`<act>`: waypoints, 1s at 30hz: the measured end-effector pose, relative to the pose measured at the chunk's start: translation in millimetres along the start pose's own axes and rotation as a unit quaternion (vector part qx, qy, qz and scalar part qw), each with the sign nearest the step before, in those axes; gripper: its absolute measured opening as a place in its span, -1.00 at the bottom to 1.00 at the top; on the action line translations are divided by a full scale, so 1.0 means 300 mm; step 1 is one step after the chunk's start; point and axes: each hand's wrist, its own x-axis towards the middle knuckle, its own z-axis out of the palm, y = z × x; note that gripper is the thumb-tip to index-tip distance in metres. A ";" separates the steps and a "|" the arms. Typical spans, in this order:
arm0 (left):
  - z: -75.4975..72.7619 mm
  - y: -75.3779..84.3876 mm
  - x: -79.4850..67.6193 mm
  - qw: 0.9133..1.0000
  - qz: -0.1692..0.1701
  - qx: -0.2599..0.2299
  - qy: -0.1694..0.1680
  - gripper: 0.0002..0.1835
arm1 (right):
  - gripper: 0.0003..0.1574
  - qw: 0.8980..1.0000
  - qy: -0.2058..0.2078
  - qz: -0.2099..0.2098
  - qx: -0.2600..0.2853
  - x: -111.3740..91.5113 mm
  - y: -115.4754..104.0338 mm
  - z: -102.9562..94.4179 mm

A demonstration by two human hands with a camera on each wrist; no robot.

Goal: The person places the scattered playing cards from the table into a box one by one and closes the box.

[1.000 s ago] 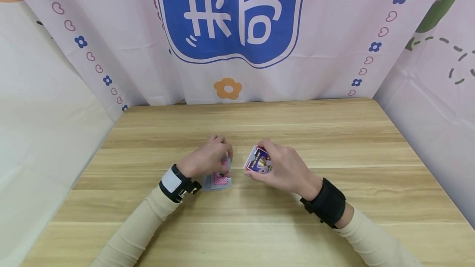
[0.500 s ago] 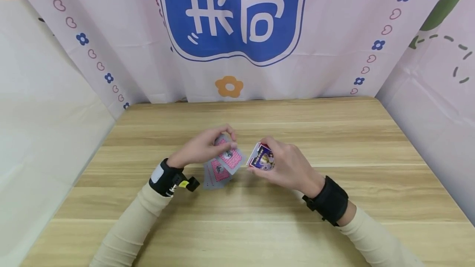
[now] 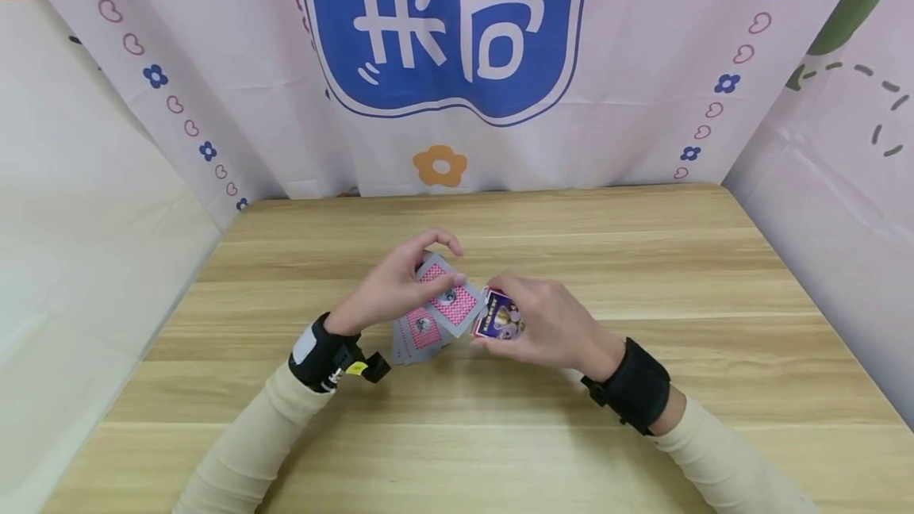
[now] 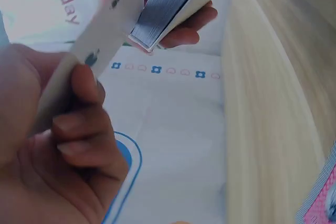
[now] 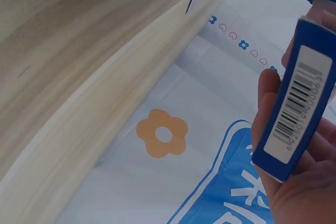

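My left hand [image 3: 385, 288] pinches a red-backed playing card [image 3: 457, 306] between thumb and fingers, its far corner right at the mouth of a card box [image 3: 501, 316]. My right hand [image 3: 560, 327] grips this blue and purple box by its sides. In the left wrist view the box's open end shows a tight stack of cards [image 4: 164, 11] inside, and the held card's white face is turned to the camera. A barcode label [image 5: 297, 106] on the box's narrow blue end shows in the right wrist view. Below my left hand, several fanned cards [image 3: 414, 346] lie face down.
The wooden table [image 3: 571, 458] reaches back to a printed cloth [image 3: 614, 149] with a blue emblem. Pale cloth sides [image 3: 86, 260] stand to the left and right. A black strap [image 3: 631, 387] with a camera sits on each wrist.
My left hand has lifted a card off the pile and carried it right to the box's mouth. The cards on the table have spread. My right hand has stayed nearly in place with the box.
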 end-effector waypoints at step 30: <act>0.121 0.110 -0.014 0.989 0.008 -0.075 0.124 -0.83 | -0.22 0.998 0.048 0.040 -0.021 0.002 -0.003 -0.020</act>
